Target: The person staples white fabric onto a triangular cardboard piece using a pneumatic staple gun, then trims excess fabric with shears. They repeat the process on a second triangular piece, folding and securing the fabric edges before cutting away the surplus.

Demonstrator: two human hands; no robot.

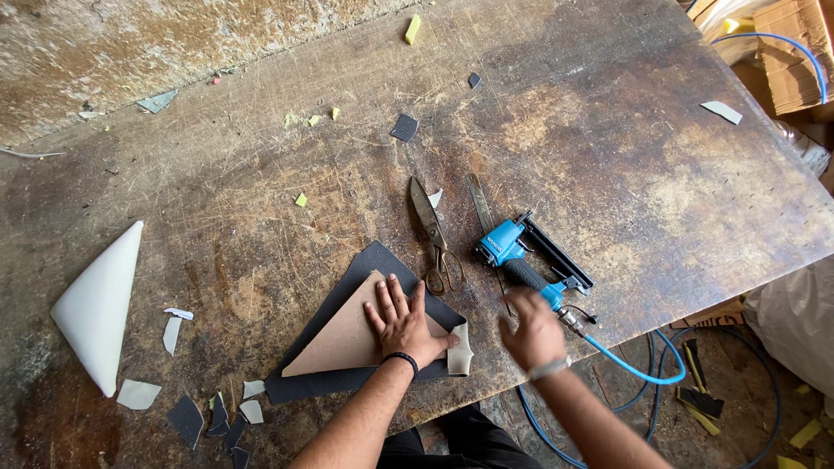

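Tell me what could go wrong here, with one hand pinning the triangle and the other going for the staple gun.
1. The left hand lies flat on the tan triangular board; staples fired near its fingers could hit them.
2. The right hand looks blurred beside the blue staple gun; a hasty grab might press the trigger.
3. The blue air hose loops off the table edge and could snag, dragging the gun toward the open scissors.

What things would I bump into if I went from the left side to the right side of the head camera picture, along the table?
White foam cone → tan triangle board on dark fabric → left hand → scissors → right hand → blue staple gun → blue air hose.
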